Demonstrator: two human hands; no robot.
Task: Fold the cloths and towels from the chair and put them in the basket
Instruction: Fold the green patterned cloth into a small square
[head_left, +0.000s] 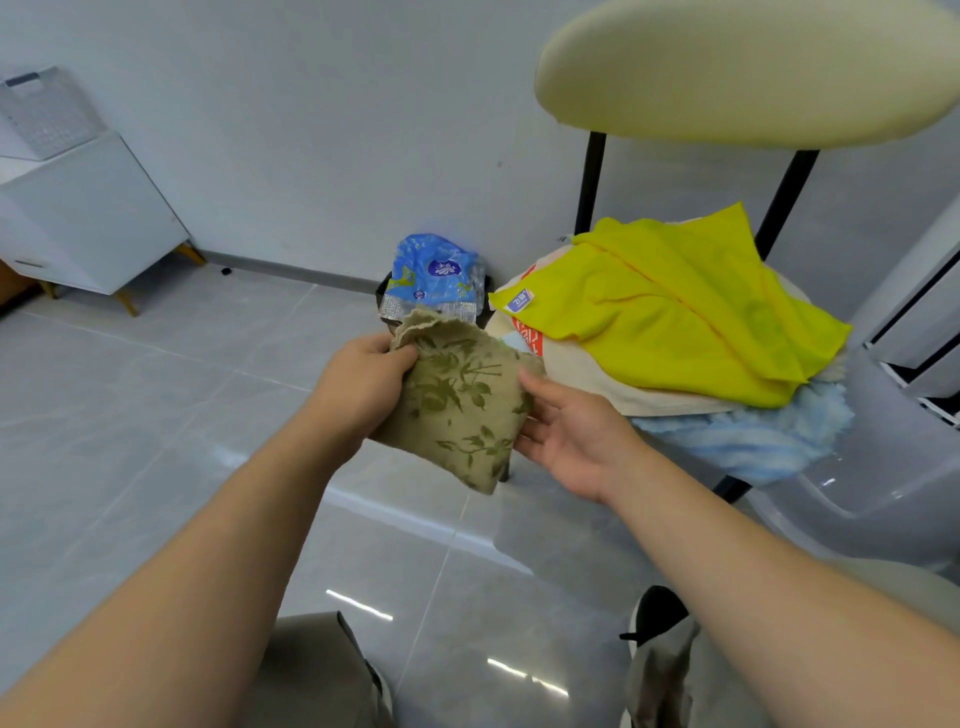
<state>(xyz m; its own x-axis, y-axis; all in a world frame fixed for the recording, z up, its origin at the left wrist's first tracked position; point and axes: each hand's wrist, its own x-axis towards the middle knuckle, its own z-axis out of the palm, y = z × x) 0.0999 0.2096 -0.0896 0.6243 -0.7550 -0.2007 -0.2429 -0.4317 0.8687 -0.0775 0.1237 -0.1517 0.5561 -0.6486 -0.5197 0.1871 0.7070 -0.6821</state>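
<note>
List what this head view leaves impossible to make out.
1. Head view: fingers of the left hand, hidden behind the olive cloth it pinches.
2. Head view: chair seat and pile count, buried under the yellow cloth and cream towel.
3. Head view: dark container, mostly behind the blue plastic pack.
4. Head view: white basket, cut by the left edge, inside hidden by its wall.

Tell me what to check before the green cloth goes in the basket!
1. The green cloth is folded small: ok.
2. The left hand grips its top corner: ok.
3. The right hand is open at its edge, ready to help: ok.
4. A basket is close by: not ok; the only one in view, the white basket, sits far off on the cabinet.
5. The chair is finished: not ok; the yellow cloth and blue towel lie there.
</note>
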